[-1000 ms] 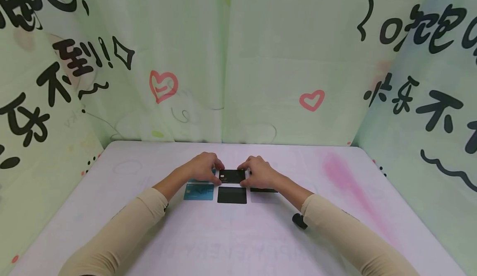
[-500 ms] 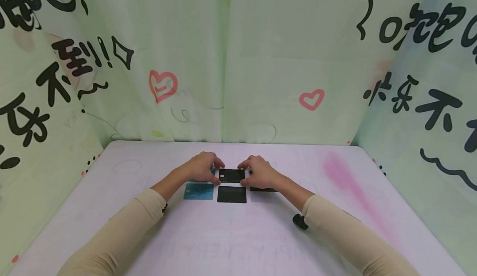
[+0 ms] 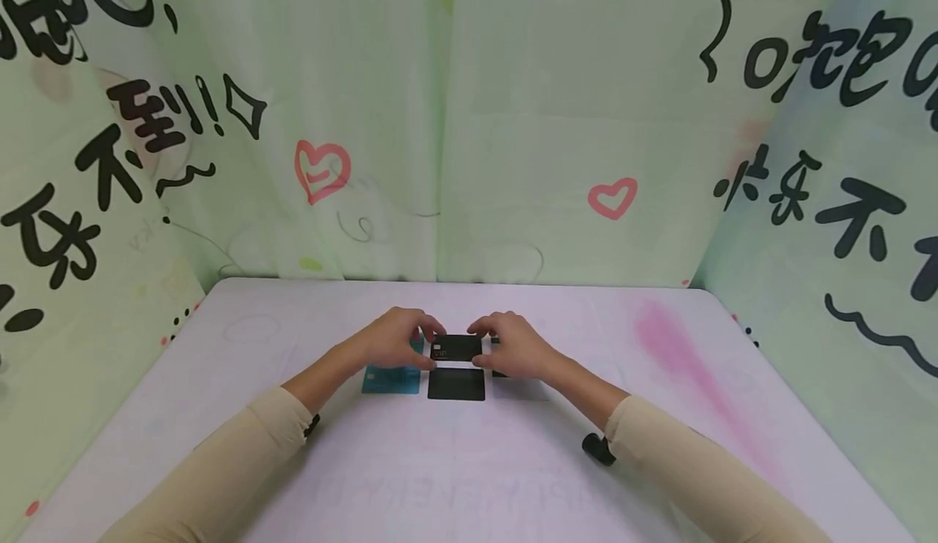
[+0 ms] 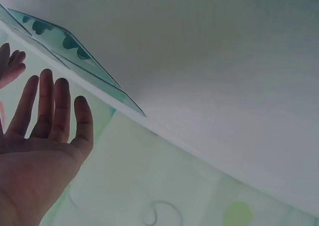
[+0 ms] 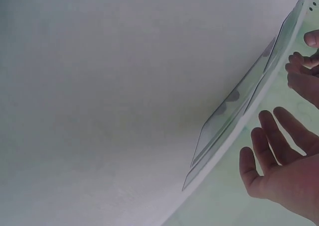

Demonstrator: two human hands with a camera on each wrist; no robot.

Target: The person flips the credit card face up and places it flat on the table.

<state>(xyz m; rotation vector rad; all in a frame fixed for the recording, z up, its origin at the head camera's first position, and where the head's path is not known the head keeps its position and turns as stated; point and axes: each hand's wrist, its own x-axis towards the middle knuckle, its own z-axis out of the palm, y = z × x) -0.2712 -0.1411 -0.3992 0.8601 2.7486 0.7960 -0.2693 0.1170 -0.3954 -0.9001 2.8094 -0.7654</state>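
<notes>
In the head view, a black card with "VIP" print lies flat on the table between my hands. My left hand is at its left side and my right hand at its right, thumbs and fingertips by its corners; contact cannot be told. A plain black card lies just in front. Below my left hand is a blue card, with more blue behind the fingers. Dark card edges show beside my right hand, mostly hidden. Both wrist views show the fingers spread and loosely extended, holding nothing.
The pale pink table has a bright pink streak on its right. Light green curtains with hearts and black lettering stand behind and at both sides. A small black device sits at my right wrist.
Both hands have come slightly down and the forearms have spread outward. My hands now cover more of the blue card and of the black card on the right. The middle cards stay in place.
</notes>
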